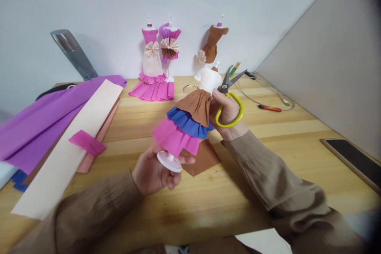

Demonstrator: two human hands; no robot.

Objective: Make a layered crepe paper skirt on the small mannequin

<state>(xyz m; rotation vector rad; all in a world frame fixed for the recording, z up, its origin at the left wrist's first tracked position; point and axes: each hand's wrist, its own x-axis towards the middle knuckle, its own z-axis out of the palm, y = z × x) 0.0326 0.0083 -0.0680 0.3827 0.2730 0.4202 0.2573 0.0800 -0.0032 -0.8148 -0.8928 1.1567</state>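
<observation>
A miniature dress form with a white bodice is held tilted above the table, its top leaning right. Its tiered paper skirt runs brown, then blue, then pink. My left hand grips it low, around the stand by the round white base, with the index finger stretched out under the skirt. At the waist, my right hand pinches the form from the right side. Scissors with yellow handles also hang in my right hand, blades spread and pointing up. Some right fingers are hidden behind the skirt.
Other dressed forms in pink, purple-pink and brown stand along the wall. Purple paper and cream paper lie left. Brown paper lies below my hands. A red pen-like object, cable and phone lie right.
</observation>
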